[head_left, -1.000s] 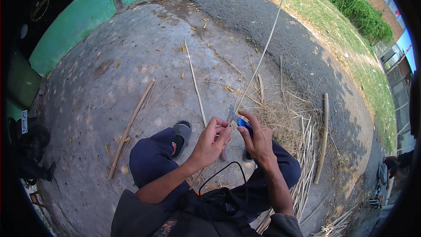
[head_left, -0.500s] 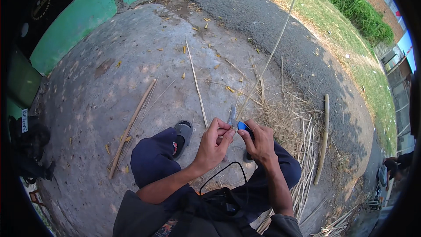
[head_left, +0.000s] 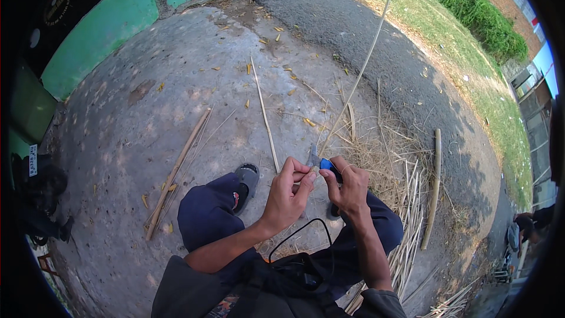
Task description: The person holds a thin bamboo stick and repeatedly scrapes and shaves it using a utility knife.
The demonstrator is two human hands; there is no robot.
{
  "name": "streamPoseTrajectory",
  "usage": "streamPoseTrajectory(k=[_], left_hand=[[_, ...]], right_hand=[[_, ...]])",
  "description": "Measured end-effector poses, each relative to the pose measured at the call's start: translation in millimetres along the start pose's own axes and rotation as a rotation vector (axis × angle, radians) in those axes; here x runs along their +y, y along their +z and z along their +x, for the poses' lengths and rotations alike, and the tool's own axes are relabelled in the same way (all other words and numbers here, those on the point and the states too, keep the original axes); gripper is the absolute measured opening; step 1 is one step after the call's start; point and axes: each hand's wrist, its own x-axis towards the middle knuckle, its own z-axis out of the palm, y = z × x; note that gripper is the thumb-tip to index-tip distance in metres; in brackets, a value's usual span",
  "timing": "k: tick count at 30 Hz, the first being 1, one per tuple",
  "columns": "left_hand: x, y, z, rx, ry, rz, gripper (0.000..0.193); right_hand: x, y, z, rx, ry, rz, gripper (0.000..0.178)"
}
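You sit on a concrete yard (head_left: pixel 147 112) that runs from a green wall (head_left: pixel 106 29) at its far left edge to an asphalt road (head_left: pixel 376 41) along its far right edge. A round dark sign (head_left: pixel 57 6) hangs on the black panel above the wall, and a small white label (head_left: pixel 32 160) shows at the left edge. A pile of split sticks (head_left: pixel 412 224) lies by your right knee. Your left hand (head_left: pixel 288 197) pinches a long thin stick (head_left: pixel 359 73) that slants up toward the road. Your right hand (head_left: pixel 352 188) is closed around a blue-handled knife (head_left: pixel 322 164), its blade touching the stick in front of your knees.
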Motion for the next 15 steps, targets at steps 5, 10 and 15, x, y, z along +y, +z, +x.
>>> streamPoseTrajectory(k=[5,10,15], left_hand=[[2,1,-4,-0.008,0.006,0.033,0.019],[-5,10,-28,-0.189,-0.041,0.071,0.016],[-5,6,-24,-0.245,-0.029,0.062,0.015]], right_hand=[[12,-3,8,0.120,0.052,0.020,0.026],[60,-43,28,0.420,0.251,0.108,0.036],[53,-38,18,0.512,0.321,0.221,0.043]])
